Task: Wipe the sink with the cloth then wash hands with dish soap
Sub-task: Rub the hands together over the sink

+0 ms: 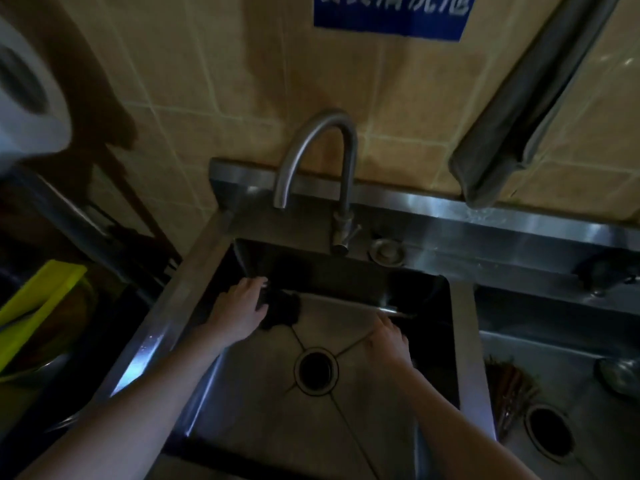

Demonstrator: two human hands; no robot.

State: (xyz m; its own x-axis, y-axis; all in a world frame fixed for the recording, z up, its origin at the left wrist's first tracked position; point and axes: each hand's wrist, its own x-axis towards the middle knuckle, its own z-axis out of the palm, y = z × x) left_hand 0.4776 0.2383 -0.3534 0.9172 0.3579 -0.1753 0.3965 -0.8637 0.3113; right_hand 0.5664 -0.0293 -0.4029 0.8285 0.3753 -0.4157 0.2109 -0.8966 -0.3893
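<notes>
Nearest us, our two bare forearms reach down into the steel sink, one on each side of the round drain in the middle of its floor. Our left hand is at the basin's far left corner and grasps the dark cloth between fingers and thumb, with the cloth bunched against the sink floor where it meets the back wall. Our right hand is released, its fingers fairly straight and resting on the floor at the far right, well apart from the cloth.

To the right, a second basin holds a bundle of utensils beside its own drain. At the left edge a yellow-green board leans in the dark.

Further back, the curved faucet rises from the rear ledge with its spout over the left half of the sink. Behind it are a beige tiled wall and a blue sign.
</notes>
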